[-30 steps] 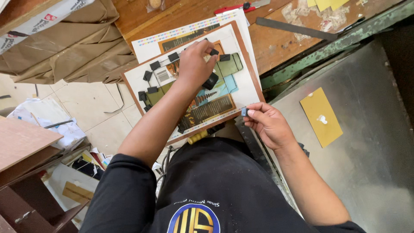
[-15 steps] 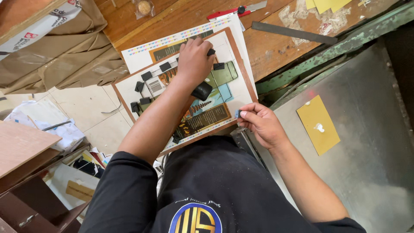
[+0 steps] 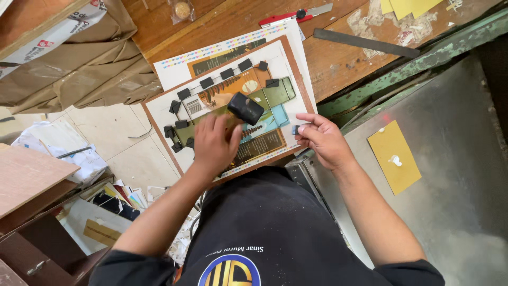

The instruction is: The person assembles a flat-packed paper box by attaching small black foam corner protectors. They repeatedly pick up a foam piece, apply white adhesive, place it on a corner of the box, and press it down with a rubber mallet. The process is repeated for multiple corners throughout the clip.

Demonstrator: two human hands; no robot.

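Two hands busy: left hand (image 3: 216,144) fingers curled round black rubber mallet (image 3: 244,108) w/ head over brown-edged printed board (image 3: 159,114), right hand (image 3: 321,139) pinching board's right edge — best strike flat, fingers clear.

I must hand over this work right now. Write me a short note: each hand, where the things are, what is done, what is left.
Left hand: grips a black-headed mallet over the printed sheet.
Right hand: at the sheet's right edge, pinching a small blue-grey piece.
Things: the sheet lies on a brown board at the wooden bench; small black blocks sit along its top and left edges.
Done: blocks line those two edges.
Left: none shows along the right or bottom edge; whether more go there I cannot tell.
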